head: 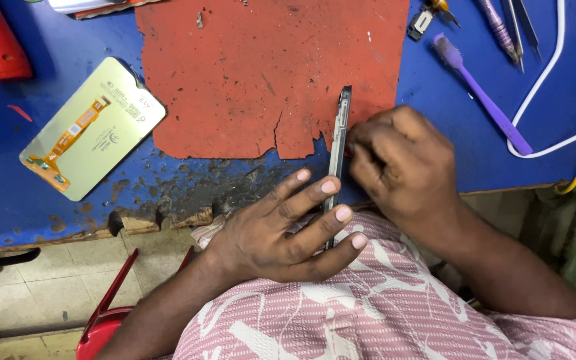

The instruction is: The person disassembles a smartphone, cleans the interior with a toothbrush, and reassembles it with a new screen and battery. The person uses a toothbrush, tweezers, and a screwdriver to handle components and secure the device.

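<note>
A thin phone frame (339,143) stands on edge at the near rim of the blue bench (28,193), just below the torn red mat (268,67). The left hand (281,230) braces it with straight, spread fingers, not gripping. The right hand (398,160), at three o'clock of the frame, is curled tightly against its side.

Phone frame (339,143): thin, dark, metal-looking edge with dull sheen. Mat (268,70): red, matt, rubbery, pitted, torn along edge. Table (28,213): blue paint, worn and chipped at front, bare wood showing. Screen panel (91,127): pale gold, glossy back with orange flex strip. Brush (481,93): purple plastic, smooth. Cable (548,67): white, smooth. Cloth (368,307): pink-and-white woven fabric, ribbed texture.
</note>
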